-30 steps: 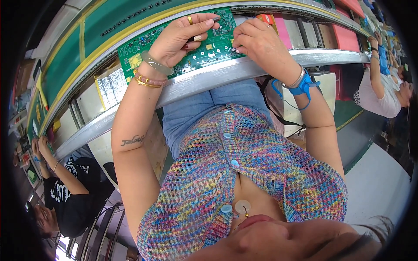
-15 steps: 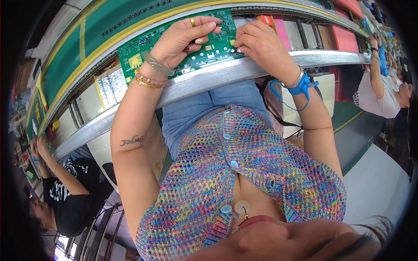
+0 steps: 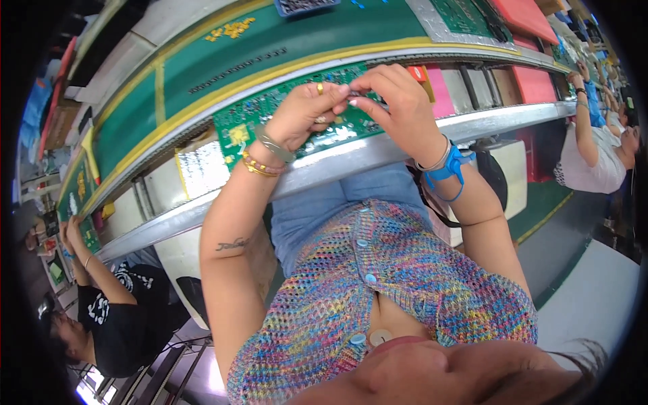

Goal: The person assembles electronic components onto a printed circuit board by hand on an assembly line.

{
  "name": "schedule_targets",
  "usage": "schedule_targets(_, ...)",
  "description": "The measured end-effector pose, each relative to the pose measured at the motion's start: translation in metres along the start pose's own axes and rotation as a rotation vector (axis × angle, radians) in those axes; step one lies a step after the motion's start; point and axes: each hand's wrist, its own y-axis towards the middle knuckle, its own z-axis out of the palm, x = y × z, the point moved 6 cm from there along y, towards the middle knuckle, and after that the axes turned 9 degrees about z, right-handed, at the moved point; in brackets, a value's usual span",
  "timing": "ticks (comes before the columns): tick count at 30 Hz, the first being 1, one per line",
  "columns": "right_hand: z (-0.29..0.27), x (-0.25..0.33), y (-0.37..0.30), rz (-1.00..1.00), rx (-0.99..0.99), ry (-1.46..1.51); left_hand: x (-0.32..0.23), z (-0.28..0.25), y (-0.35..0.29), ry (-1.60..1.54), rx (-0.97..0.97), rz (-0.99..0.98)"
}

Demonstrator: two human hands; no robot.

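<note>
Room: green-and-grey floor (image 3: pixel 550 229) at right; a co-worker in black (image 3: pixel 131 317) lower left and a co-worker in white (image 3: pixel 587 158) far right, both along the line.

Surface: green, edged with yellow tape (image 3: pixel 160 101), curving across the upper frame (image 3: pixel 202 64). A bare metal rail (image 3: pixel 324 169) runs below it, from lower left to upper right. Red slabs (image 3: pixel 530 23) sit upper right; a shiny silver sheet (image 3: pixel 199 169) lies left of centre.

Populated green circuit board (image 3: pixel 260 108): upper centre, beside the rail, beneath the hands.

Left hand (image 3: pixel 314 111): thumb and forefinger pinched on a small dark part (image 3: pixel 353 94), mostly hidden. Right hand (image 3: pixel 398 101): thumb and forefinger slightly parted, tips at the same part; cannot tell whether it grips.

Blue tray (image 3: pixel 307 11) of dark pieces at top edge. Row of black components (image 3: pixel 237 69), upper left of centre; scattered yellow pieces (image 3: pixel 231 29) above it.
</note>
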Motion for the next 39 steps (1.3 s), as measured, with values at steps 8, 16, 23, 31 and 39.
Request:
schedule_targets(8, 0.025, 0.013, 0.003, 0.071, 0.188, 0.206, -0.042, -0.057, -0.025, -0.596, -0.262, 0.131)
schedule_targets(16, 0.095, 0.036, 0.000, -0.049, 0.452, 0.202, -0.037, -0.115, -0.048, -0.631, -0.205, 0.138)
schedule_targets(23, 0.104, 0.039, -0.001, -0.054, 0.508, 0.104, -0.057, -0.111, -0.056, -0.308, -0.071, 0.270)
schedule_targets(31, 0.103, 0.045, -0.004, -0.106, 0.488, -0.001, -0.045, -0.113, -0.053, -0.126, -0.238, 0.233)
schedule_targets(39, 0.086, 0.039, 0.019, 0.017, 0.432, 0.148, -0.047, -0.081, -0.052, 0.095, 0.012, 0.180)
